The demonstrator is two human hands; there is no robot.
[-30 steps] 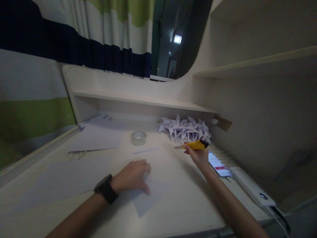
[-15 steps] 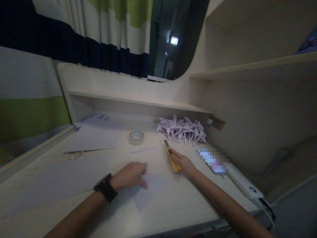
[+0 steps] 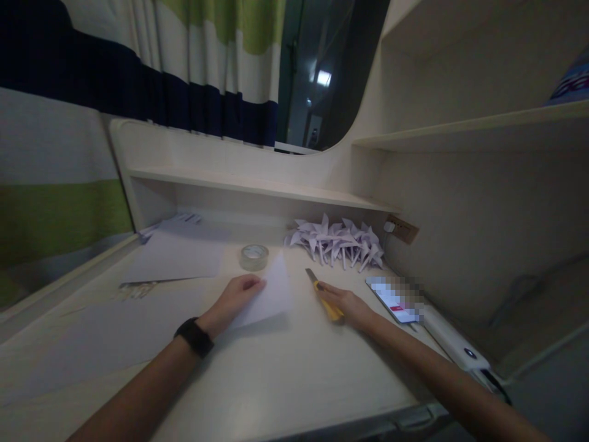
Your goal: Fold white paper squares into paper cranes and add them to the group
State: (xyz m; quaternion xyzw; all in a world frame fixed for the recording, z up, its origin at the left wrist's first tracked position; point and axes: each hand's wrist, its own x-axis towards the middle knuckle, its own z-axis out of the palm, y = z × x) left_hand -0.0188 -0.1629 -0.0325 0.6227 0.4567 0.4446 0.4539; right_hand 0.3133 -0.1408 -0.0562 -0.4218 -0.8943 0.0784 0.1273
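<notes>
My left hand (image 3: 237, 301), with a black watch on its wrist, pinches the edge of a white sheet of paper (image 3: 275, 291). The sheet is tilted up off the desk, one corner pointing toward the back. In my right hand (image 3: 347, 304) is a yellow utility knife (image 3: 330, 309), its blade pointing away to the back left. Behind the raised sheet stands a roll of clear tape (image 3: 254, 258). The thin white stick seen earlier behind the hands is now hidden by the sheet.
Paper pinwheels (image 3: 338, 239) lie piled at the back. Large white sheets (image 3: 179, 248) cover the left of the desk, with small pale sticks (image 3: 138, 290) beside them. A phone (image 3: 391, 301) and a white power strip (image 3: 453, 337) lie at the right edge.
My left hand has taken hold of the white sheet and lifted it from the desk, moving up and left. My right hand has shifted slightly right with the knife.
</notes>
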